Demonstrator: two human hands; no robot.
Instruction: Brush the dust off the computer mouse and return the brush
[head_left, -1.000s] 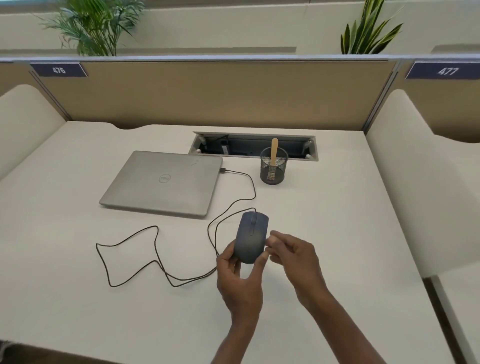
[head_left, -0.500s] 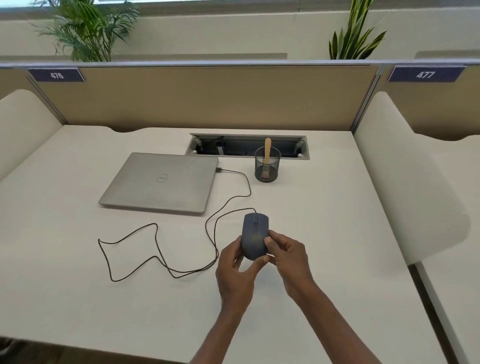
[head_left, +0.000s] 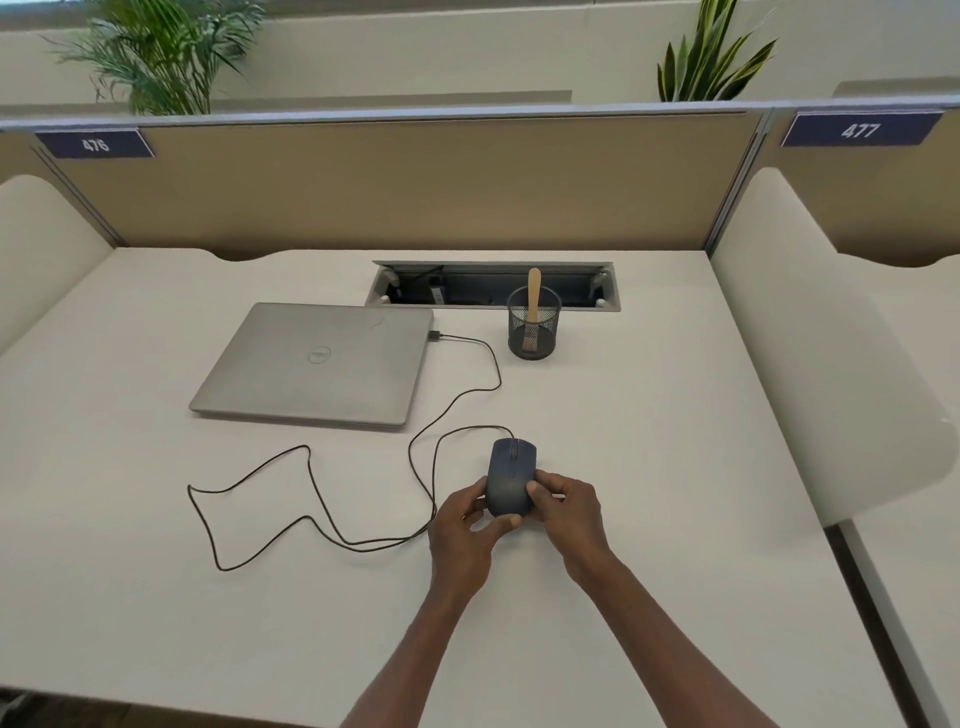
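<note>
A dark grey wired computer mouse (head_left: 510, 470) sits low over the white desk (head_left: 649, 467), held from both sides. My left hand (head_left: 464, 530) grips its left side and rear, thumb under the back edge. My right hand (head_left: 566, 512) holds its right side with the thumb on top. The brush (head_left: 533, 299), with a pale wooden handle, stands bristles down in a black mesh cup (head_left: 534, 332) farther back, well away from both hands.
A shut silver laptop (head_left: 317, 364) lies at the left rear. The mouse cable (head_left: 311, 499) loops from it across the desk. An open cable tray (head_left: 493, 288) sits behind the cup. Tan partitions (head_left: 415, 192) and white side panels (head_left: 810, 338) border the desk.
Both hands have lowered the mouse toward the desk and closed tighter around it. The right thumb now rests on its top. The brush has stayed in the cup.
</note>
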